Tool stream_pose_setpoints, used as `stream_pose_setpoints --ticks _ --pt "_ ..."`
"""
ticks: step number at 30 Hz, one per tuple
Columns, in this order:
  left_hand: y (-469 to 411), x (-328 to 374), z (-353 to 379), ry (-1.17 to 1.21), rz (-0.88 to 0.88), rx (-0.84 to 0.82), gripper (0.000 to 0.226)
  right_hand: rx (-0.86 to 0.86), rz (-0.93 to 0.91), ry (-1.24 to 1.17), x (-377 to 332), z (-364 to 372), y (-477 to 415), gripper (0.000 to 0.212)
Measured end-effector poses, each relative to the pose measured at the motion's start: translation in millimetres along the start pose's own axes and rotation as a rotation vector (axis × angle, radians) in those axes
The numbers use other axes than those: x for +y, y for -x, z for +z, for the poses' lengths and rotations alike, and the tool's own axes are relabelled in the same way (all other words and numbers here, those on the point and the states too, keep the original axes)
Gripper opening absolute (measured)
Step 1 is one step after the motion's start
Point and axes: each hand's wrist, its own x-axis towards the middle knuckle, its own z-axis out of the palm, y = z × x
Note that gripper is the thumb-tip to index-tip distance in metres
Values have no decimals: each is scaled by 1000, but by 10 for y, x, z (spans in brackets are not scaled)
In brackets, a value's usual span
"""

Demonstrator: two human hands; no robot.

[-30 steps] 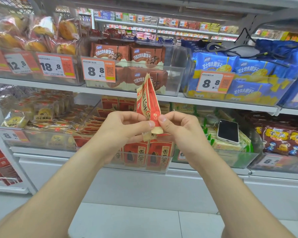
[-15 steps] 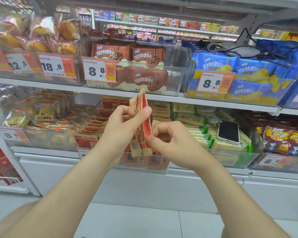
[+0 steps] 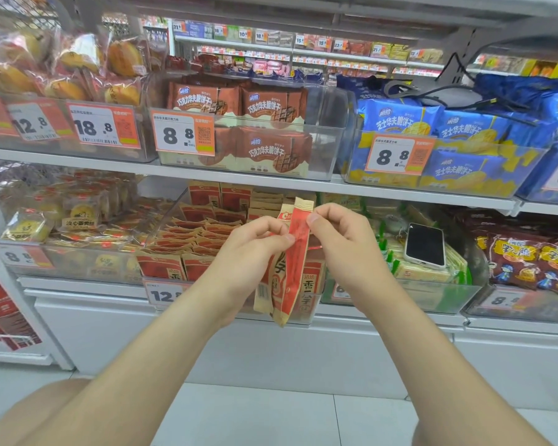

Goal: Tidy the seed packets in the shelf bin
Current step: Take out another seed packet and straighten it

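Observation:
Two red-and-tan seed packets (image 3: 290,278) hang upright, edge-on to me, in front of the clear shelf bin (image 3: 165,220) on the lower shelf. My left hand (image 3: 248,249) pinches them near the upper part from the left. My right hand (image 3: 342,239) pinches the top of the red packet between thumb and forefinger. Inside the bin, several more seed packets (image 3: 187,235) lie in overlapping rows, with others standing at the front (image 3: 165,267) and back.
A phone (image 3: 425,244) lies on green-edged packets in the bin to the right. A bin of yellow pastry packs (image 3: 74,214) sits to the left. Biscuit bins with price tags (image 3: 183,132) fill the shelf above. White floor tiles lie below.
The packets dropped from raised and tilted to hanging vertically lower in front of the bin. My right hand shifted from their bottom edge up to their top; the left hand keeps its pinch.

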Motion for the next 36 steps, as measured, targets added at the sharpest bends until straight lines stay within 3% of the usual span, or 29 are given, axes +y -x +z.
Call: stream_pose_setpoints --ticks 8,11,13,16,19,24,29,32,36 --pt "-4 9 -37 9 52 7 17 -34 69 -185 -100 3 32 29" --pt "-16 -53 -66 -282 230 103 11 -19 90 -187 -139 -13 70 31" --pt "-21 -99 -63 -451 371 153 17 17 58 -108 -90 5 68 17" --pt "-31 -104 -67 -364 489 248 13 1 26 -61 -52 16 52 13" --pt "-30 -67 -111 -273 461 278 19 -20 13 -45 -82 -9 64 13" --pt "-15 -69 -127 -242 401 179 19 -1 53 -2 -69 15 66 39" --pt "-17 -68 -124 -94 266 278 23 -152 168 -155 -49 -37 11 28" --pt "-41 -66 -166 38 179 341 23 -268 190 -274 -50 -60 -12 32" --pt "-33 -23 -171 69 135 304 25 -208 175 -261 -82 -50 -5 29"
